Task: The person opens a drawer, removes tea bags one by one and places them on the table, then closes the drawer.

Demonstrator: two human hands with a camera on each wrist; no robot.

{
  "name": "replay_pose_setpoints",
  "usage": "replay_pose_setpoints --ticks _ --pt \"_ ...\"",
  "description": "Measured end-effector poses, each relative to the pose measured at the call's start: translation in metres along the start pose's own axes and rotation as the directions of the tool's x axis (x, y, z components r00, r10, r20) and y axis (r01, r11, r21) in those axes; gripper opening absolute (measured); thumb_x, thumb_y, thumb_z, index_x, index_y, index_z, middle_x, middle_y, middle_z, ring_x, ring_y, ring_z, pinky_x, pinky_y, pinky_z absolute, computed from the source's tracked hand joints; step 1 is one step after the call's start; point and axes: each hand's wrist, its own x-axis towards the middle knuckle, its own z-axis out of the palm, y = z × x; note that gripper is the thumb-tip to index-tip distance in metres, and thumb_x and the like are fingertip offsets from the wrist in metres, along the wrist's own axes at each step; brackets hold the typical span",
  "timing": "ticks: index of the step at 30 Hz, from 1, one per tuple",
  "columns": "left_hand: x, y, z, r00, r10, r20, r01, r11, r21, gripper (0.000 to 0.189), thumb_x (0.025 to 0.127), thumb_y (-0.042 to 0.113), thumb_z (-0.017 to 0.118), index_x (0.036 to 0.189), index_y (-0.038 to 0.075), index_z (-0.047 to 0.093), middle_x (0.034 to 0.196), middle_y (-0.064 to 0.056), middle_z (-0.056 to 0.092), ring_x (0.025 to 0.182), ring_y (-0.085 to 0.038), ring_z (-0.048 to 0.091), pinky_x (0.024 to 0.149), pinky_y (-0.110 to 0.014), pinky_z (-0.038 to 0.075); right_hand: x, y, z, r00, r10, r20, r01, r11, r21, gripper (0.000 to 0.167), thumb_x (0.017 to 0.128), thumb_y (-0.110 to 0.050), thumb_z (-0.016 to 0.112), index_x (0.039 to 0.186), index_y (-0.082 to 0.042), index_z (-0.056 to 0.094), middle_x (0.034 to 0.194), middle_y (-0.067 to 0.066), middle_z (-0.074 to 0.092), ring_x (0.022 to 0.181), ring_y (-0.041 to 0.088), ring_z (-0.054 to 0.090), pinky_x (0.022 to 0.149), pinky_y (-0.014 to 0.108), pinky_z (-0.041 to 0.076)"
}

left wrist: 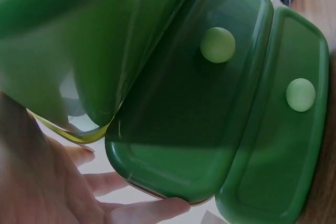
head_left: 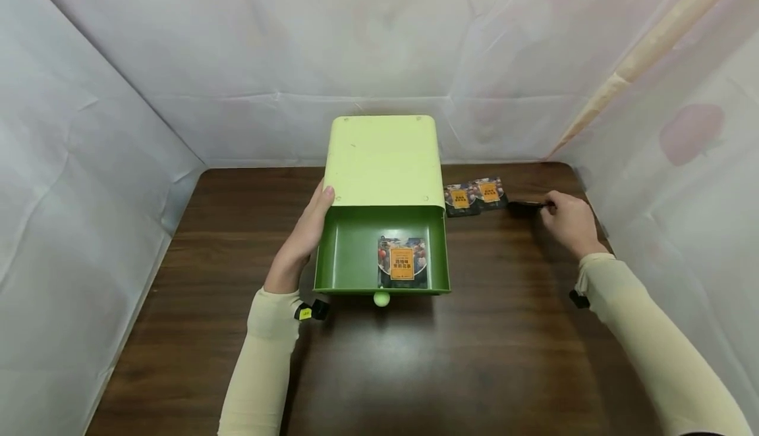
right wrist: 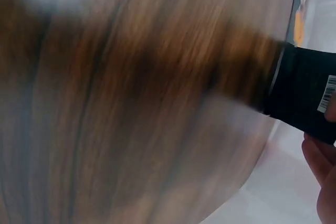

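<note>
A green drawer unit [head_left: 382, 159] with a light green top stands at the middle of the table, its top drawer [head_left: 351, 251] pulled out. Inside the drawer lies one dark printed sachet [head_left: 403, 263] with an orange label. My left hand [head_left: 308, 232] touches the unit's left side, its fingers fairly straight along the drawer fronts' edge [left wrist: 168, 182]. At the right, my right hand [head_left: 572, 224] pinches another sachet [head_left: 526, 205] by its edge. In the right wrist view this sachet [right wrist: 302, 87] shows a black face with a barcode, partly hidden by fingers.
Two more sachets, one [head_left: 461, 199] beside the unit and another [head_left: 489, 192] overlapping it, lie on the brown wooden table [head_left: 225, 304]. Below the open drawer is a second drawer with a round knob [left wrist: 301, 95], pushed in. White sheeting [head_left: 379, 41] surrounds the table's back and sides.
</note>
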Motion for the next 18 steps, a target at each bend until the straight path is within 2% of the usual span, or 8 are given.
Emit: replay_pose_setpoints --ticks 3,5,8,10,12,15,18 --pt "-0.002 -0.001 0.000 1.000 -0.015 -0.004 0.015 1.000 -0.007 0.059 0.107 0.038 0.021 0.157 0.016 -0.002 0.161 -0.002 -0.002 0.142 -0.019 0.005 0.111 -0.048 0.009 -0.004 0.009 0.002 0.997 0.045 0.064 -0.044 0.999 -0.008 0.007 0.085 0.001 0.064 0.091 -0.001 0.063 0.083 0.018 0.065 0.067 0.032 0.059 0.060 0.051 0.045" --pt "-0.002 -0.002 0.000 1.000 -0.016 -0.007 0.016 1.000 -0.008 0.059 0.107 0.039 0.021 0.157 0.016 -0.002 0.161 -0.003 -0.002 0.142 -0.019 0.006 0.111 -0.048 0.010 -0.006 0.013 0.002 0.988 0.066 0.140 -0.063 0.998 -0.023 0.008 0.085 -0.001 0.064 0.092 -0.002 0.061 0.082 0.016 0.064 0.063 0.029 0.057 0.056 0.049 0.044" --pt "-0.002 -0.003 0.000 1.000 -0.013 -0.012 0.013 1.000 -0.005 0.059 0.108 0.038 0.021 0.157 0.016 -0.001 0.161 -0.003 -0.001 0.142 -0.019 0.007 0.111 -0.048 0.010 -0.007 0.017 0.003 0.960 0.085 0.266 -0.072 0.996 -0.059 0.012 0.087 -0.005 0.061 0.098 -0.002 0.058 0.078 0.013 0.062 0.056 0.025 0.051 0.050 0.045 0.040" --pt "-0.002 -0.003 0.000 1.000 -0.008 -0.011 0.008 1.000 -0.002 0.059 0.108 0.038 0.021 0.157 0.016 -0.001 0.161 -0.003 0.000 0.142 -0.018 0.006 0.111 -0.048 0.009 -0.005 0.019 0.005 0.939 0.093 0.330 -0.070 0.994 -0.082 0.021 0.088 -0.005 0.058 0.109 -0.001 0.058 0.080 0.014 0.062 0.052 0.024 0.047 0.048 0.043 0.037" --pt "-0.001 -0.003 -0.001 1.000 0.000 -0.009 0.000 1.000 0.001 0.058 0.108 0.037 0.021 0.157 0.015 0.000 0.161 -0.003 0.000 0.143 -0.018 0.005 0.111 -0.048 0.008 -0.002 0.021 0.009 0.929 0.085 0.361 -0.046 0.992 -0.115 0.032 0.088 -0.005 0.056 0.120 0.001 0.057 0.091 0.020 0.065 0.053 0.025 0.047 0.048 0.042 0.036" --pt "-0.001 -0.003 0.000 1.000 0.011 -0.003 -0.011 1.000 0.003 0.058 0.108 0.036 0.021 0.157 0.014 -0.001 0.161 -0.003 -0.001 0.143 -0.017 0.003 0.112 -0.048 0.007 0.003 0.024 0.015 0.916 0.082 0.392 -0.025 0.988 -0.149 0.048 0.088 -0.005 0.055 0.135 0.001 0.052 0.116 0.029 0.060 0.053 0.025 0.045 0.050 0.042 0.036" --pt "0.000 -0.003 0.000 1.000 0.008 0.001 -0.008 1.000 0.003 0.058 0.108 0.035 0.020 0.157 0.014 -0.002 0.161 -0.003 -0.002 0.144 -0.017 0.001 0.112 -0.048 0.007 0.009 0.025 0.019 0.899 0.099 0.426 -0.036 0.988 -0.152 0.052 0.088 -0.007 0.055 0.139 0.002 0.050 0.132 0.033 0.048 0.052 0.025 0.043 0.051 0.042 0.036"
